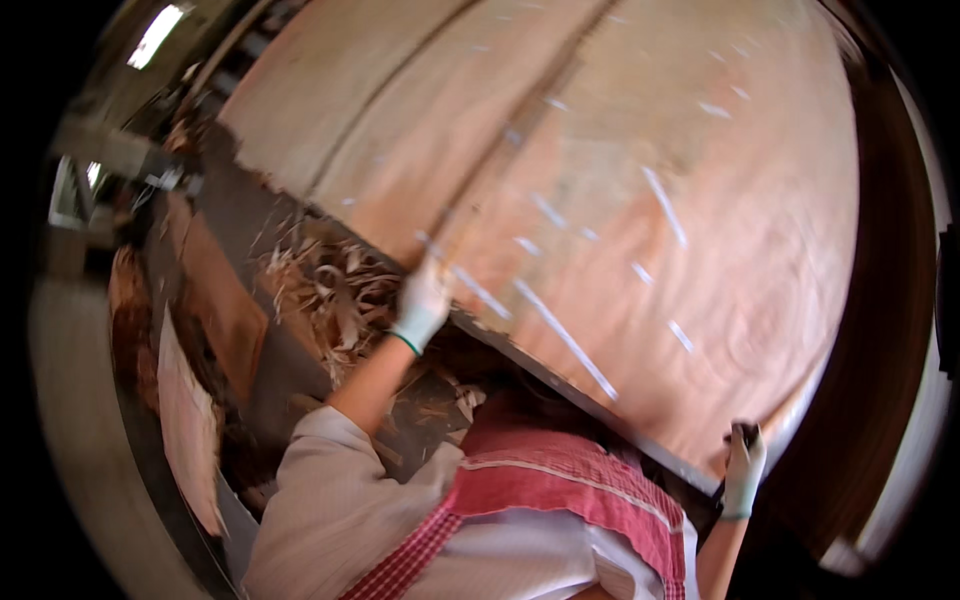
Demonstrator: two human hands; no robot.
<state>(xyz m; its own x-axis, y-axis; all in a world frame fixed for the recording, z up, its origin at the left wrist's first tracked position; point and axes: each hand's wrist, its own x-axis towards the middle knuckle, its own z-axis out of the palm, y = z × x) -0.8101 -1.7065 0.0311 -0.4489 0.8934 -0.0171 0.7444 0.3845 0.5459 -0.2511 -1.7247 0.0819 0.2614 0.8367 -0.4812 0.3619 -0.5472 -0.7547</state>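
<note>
Working from the far left: a bright lamp (155, 36) high up, then a reddish-brown slab (128, 310) on end near the rim of view. Just right of it, a long pale board (188, 425), slanted, its inner edge ragged. Behind that, a brown board (222, 310). Next, a loose heap of shavings (340, 295), curled and tangled, lying on the dark floor (285, 372); the person's left forearm crosses in front of its lower part.

Left hand (424, 303), in a white glove with a green cuff, meets the near edge of the big wooden sheet (640, 230). Too blurred for me to tell how tightly the fingers are bent.

Sheet fills the middle, spread out in front of the person. Two dark bands run across its left half; short white strips (567, 340) are scattered over the rest. It blocks my sight of whatever lies beneath. Red apron (570, 470) hangs close against the near edge, hiding part of the ground below.

Right hand (742, 474), gloved alike, sits at the sheet's near right corner, fingers curled round a small dark object (746, 433), kind unclear. Beyond, a dark brown expanse (885, 290) curves along the right side.
</note>
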